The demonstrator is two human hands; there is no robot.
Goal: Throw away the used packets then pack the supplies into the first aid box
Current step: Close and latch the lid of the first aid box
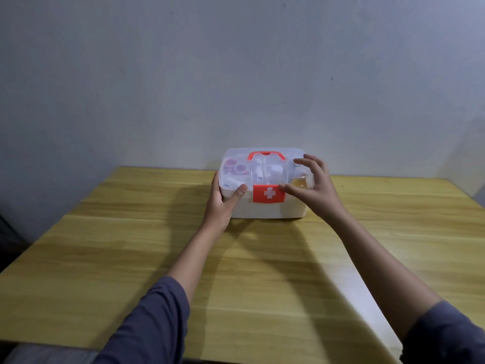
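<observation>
A white first aid box (265, 210) stands at the far middle of the wooden table, its clear lid (262, 166) down. It has a red handle (265, 155) on top and a red latch with a white cross (268, 193) at the front. Through the lid I see purple tape rolls, white items and a yellowish bottle. My left hand (223, 200) grips the box's left front corner, thumb on the lid edge. My right hand (311, 185) hovers at the right front with spread, relaxed fingers, its thumb at the latch's right edge.
The wooden table (157, 253) stretches toward me from a plain pale wall (236, 74). The box sits close to the table's far edge by the wall. No loose packets or supplies are in view on the tabletop.
</observation>
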